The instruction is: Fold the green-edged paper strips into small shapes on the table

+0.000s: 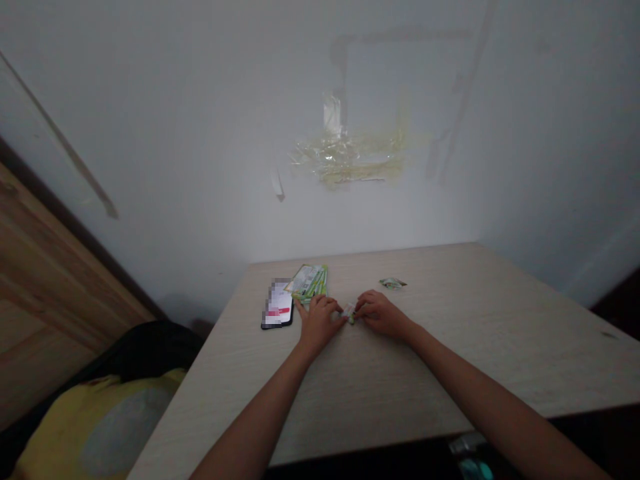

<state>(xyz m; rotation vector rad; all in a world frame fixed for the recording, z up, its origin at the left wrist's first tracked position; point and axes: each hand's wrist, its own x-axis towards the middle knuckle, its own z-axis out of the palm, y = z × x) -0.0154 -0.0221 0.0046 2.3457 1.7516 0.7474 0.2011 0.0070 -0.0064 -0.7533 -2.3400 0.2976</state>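
A small white-and-green piece of paper or packet [351, 314] lies between my hands, low over the table; its exact kind is too small to make out. My left hand [323, 323] is closed at the thumb and fingertips on its left edge. On the opposite side, the fingertips of my right hand [380, 313] pinch its right edge. Just beyond my left hand rests a pile of green-and-white packets [310, 280], overlapping one another. Behind my right hand a single small green packet or scrap [393, 283] lies apart on the tabletop.
A phone [279, 305] with a lit, partly blurred screen lies left of the packets. The pale wooden table [400, 393] meets a wall with peeling tape [350, 157]. At lower left sits a yellow-and-grey cushion-like thing [100, 427], beside wooden boards [45, 287].
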